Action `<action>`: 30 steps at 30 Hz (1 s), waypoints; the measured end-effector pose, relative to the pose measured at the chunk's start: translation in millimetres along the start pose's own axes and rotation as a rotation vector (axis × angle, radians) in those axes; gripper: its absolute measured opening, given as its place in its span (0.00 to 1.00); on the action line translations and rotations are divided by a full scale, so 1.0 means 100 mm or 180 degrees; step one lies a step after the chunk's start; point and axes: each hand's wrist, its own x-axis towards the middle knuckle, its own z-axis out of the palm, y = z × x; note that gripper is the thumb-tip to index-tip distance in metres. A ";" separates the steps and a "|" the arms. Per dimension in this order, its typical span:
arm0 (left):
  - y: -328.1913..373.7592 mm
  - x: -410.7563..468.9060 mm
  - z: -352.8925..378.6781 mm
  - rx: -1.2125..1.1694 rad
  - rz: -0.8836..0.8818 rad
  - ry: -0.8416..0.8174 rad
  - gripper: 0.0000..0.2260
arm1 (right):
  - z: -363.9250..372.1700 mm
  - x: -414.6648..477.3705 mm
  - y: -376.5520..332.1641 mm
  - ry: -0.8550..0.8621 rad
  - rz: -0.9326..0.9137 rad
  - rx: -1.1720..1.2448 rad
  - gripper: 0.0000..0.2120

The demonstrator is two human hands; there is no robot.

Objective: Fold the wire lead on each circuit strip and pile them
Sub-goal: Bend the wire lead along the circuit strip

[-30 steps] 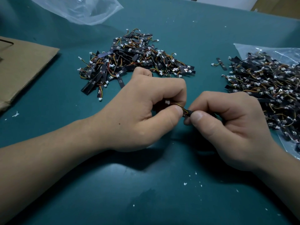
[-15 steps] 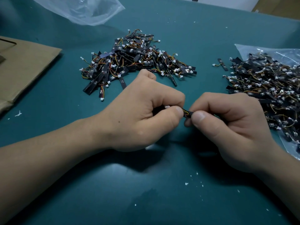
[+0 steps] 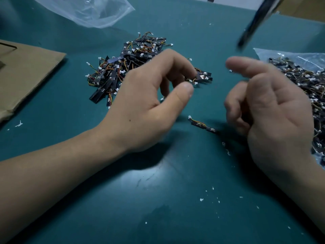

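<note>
One black circuit strip [image 3: 202,124] with a white connector and orange-yellow wire lies on the green table between my hands, touched by neither. My left hand [image 3: 149,103] hovers over the near edge of the left pile of strips [image 3: 114,71], fingers loosely curved, thumb and forefinger apart, holding nothing. My right hand [image 3: 274,111] is blurred, palm turned toward me, forefinger stretched out and the other fingers loosely bent, holding nothing. A second heap of strips [image 3: 309,81] lies on a clear bag at the right.
A brown cardboard sheet [image 3: 26,74] lies at the left. A crumpled clear plastic bag [image 3: 88,11] sits at the back. A blurred dark streak [image 3: 253,25] crosses the upper right. White flecks [image 3: 201,199] dot the green table [image 3: 158,208] in front.
Both hands had pinched one strip between them. They have let go and spread apart, the left hand moving back toward the left pile. The strip now lies on the table.
</note>
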 end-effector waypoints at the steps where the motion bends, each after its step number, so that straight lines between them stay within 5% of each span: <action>1: -0.01 0.01 0.01 0.0092 -0.0047 0.0084 0.06 | 0.00 0.02 0.01 0.0143 0.0118 -0.0046 0.10; 5: -0.04 0.02 0.02 0.0302 -0.0147 0.0087 0.07 | 0.02 -0.03 0.05 -0.0068 0.0024 -0.1502 0.03; 10: -0.04 0.02 0.02 0.0378 -0.0305 0.0034 0.07 | 0.10 -0.07 -0.01 -0.0890 0.0151 -0.3318 0.10; 17: 0.00 -0.01 0.05 0.0709 -0.0318 -0.0740 0.06 | 0.06 -0.05 0.01 -0.0762 0.0163 -0.2660 0.04; 25: -0.02 0.02 0.02 0.0193 -0.0499 -0.0260 0.05 | 0.02 -0.02 0.05 -0.0482 0.0294 -0.1811 0.09; 30: -0.03 0.03 0.01 0.0018 -0.0385 -0.0206 0.02 | 0.00 -0.01 0.03 -0.1080 0.0160 -0.1761 0.09</action>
